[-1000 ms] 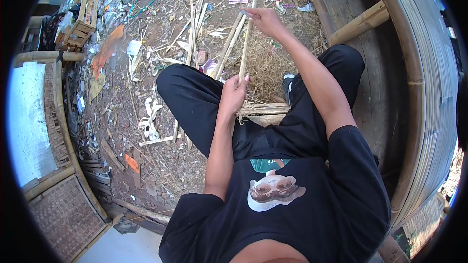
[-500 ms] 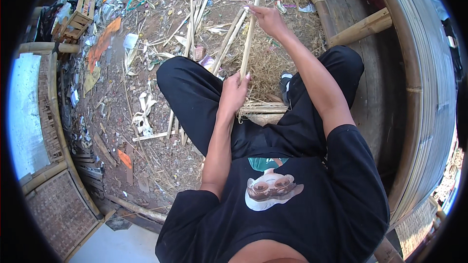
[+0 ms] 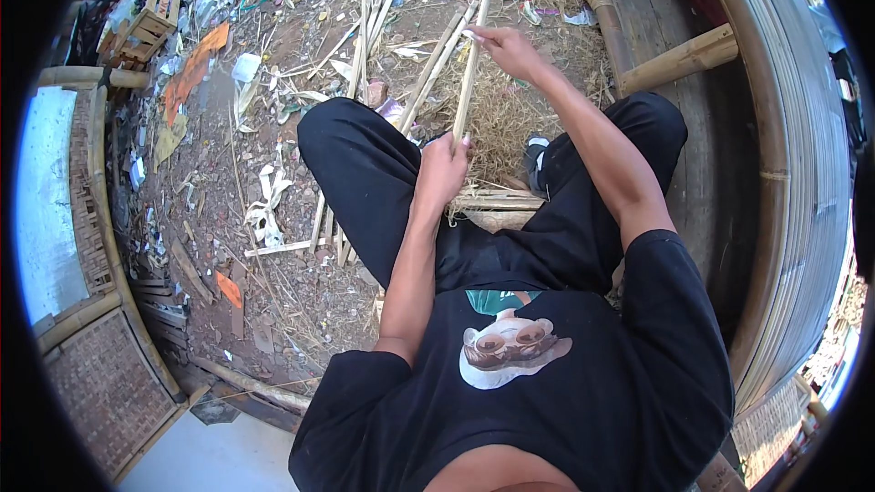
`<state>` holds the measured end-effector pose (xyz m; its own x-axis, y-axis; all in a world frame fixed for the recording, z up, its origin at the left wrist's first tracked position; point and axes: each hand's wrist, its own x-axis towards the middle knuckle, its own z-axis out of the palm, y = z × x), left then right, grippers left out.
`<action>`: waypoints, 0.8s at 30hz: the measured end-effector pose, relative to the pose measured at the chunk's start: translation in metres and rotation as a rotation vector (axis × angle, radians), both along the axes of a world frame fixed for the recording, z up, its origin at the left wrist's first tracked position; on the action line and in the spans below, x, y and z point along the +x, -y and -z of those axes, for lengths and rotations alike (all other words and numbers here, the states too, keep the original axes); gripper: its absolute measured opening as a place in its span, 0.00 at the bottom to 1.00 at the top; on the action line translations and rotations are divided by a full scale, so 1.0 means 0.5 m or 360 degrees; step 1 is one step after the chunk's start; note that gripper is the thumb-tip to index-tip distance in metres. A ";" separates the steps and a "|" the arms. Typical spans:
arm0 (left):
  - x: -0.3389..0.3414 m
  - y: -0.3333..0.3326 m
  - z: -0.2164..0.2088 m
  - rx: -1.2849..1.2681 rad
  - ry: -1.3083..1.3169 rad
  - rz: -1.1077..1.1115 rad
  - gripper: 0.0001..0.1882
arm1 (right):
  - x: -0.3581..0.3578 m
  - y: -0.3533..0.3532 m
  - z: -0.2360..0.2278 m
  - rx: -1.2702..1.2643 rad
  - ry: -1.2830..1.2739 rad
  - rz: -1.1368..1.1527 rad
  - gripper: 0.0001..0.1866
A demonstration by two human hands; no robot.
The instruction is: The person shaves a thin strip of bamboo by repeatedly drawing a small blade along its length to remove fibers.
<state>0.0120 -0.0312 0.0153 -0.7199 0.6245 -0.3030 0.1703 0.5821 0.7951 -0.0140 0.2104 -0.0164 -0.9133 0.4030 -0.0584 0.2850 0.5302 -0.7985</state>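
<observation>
- Beside the straw heap (image 3: 503,138), we hold a pale strip (image 3: 465,82) along its left side.
- Our left hand (image 3: 442,169), left of the heap, closes its fingers round the strip's near end.
- Our right hand (image 3: 510,50), over the heap's far side, bunches its fingertips at the strip (pinching or not, we cannot tell).
- Two-handed strip work, we judge; next calls for steady left fingers.

Daylight falls on littered earth ground (image 3: 205,214), with a woven panel (image 3: 105,392) left and bamboo slats (image 3: 816,164) right.
</observation>
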 end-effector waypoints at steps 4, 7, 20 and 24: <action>-0.001 -0.008 -0.007 0.0015 -0.0053 -0.0010 0.15 | 0.001 -0.015 0.006 0.0000 -0.0197 -0.0062 0.16; -0.003 -0.010 -0.018 0.0074 0.0111 -0.0077 0.15 | -0.005 -0.019 0.003 -0.0097 -0.0129 -0.0002 0.18; -0.003 -0.005 0.006 0.0057 0.0016 -0.0030 0.14 | -0.008 0.010 -0.028 0.0375 -0.0395 0.0160 0.13; -0.003 -0.012 0.000 0.0078 0.0109 -0.0041 0.14 | -0.003 0.008 -0.022 0.0407 -0.0389 0.0276 0.11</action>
<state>0.0105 -0.0255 0.0151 -0.7146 0.6212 -0.3217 0.0996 0.5455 0.8321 -0.0155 0.2063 -0.0052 -0.8050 0.5258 0.2747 0.2056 0.6817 -0.7021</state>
